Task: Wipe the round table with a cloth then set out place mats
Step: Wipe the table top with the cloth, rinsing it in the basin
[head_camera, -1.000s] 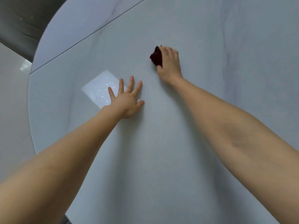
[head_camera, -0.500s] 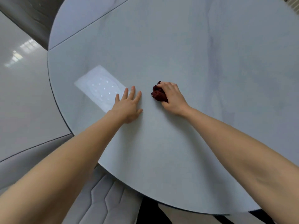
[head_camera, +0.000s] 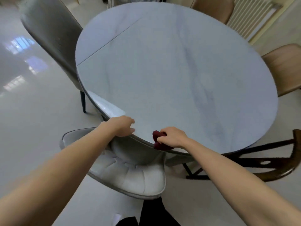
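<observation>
Low centre of frame — right hand grips the cloth at the table rim; left hand, fingers loosely curled, rests on the edge.

1 head-worn wide-angle camera looks forward and steeply down from above the near rim of the round surface, which fills the middle of the frame and curves with lens distortion. Both forearms enter from 6 o'clock, the left hand and right hand close below at the near edge. Chairs ring the rim: grey chair at 10 o'clock, tan chair at 3 o'clock.
</observation>
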